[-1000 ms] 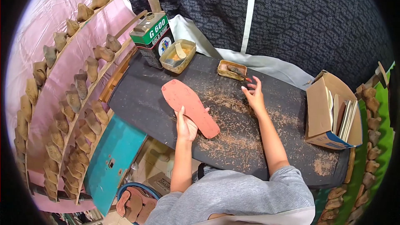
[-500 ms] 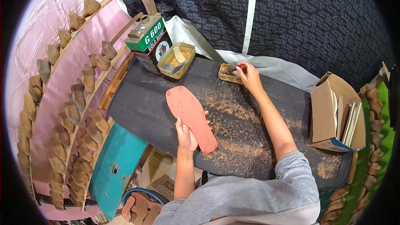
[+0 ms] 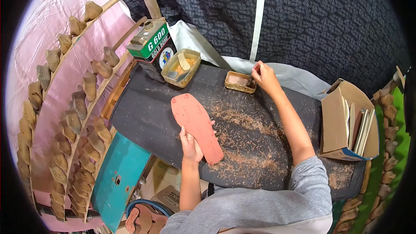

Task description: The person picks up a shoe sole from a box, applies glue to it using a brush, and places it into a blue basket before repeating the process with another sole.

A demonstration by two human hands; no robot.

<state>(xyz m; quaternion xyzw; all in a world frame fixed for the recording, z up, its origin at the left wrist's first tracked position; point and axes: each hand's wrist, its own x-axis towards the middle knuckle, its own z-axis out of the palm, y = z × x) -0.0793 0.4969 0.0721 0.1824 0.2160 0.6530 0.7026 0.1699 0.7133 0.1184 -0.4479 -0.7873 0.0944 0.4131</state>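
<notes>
My left hand (image 3: pixel 190 146) grips a flat salmon-pink shoe sole (image 3: pixel 196 125) by its left edge, the thumb on top and fingertips showing at the far edge. The sole is held above the dark worktop, with faint marks at its far end. My right hand (image 3: pixel 265 77) is at the right end of a small rectangular tub (image 3: pixel 241 87) with stained walls. Its fingers are pinched together; whatever they hold is too small or hidden to make out.
A G 600 Gold Bond can (image 3: pixel 152 47) and a larger yellowish tub (image 3: pixel 182 69) stand at the back left. Shavings (image 3: pixel 247 156) litter the dark worktop (image 3: pixel 143 104). A cardboard box (image 3: pixel 338 125) is at right. Racks of wooden shoe lasts (image 3: pixel 78 104) line the left.
My right hand has lifted out of the small tub to its right end; the dark and red thing at its fingers no longer shows clearly. My left hand keeps the sole, slightly lower in view.
</notes>
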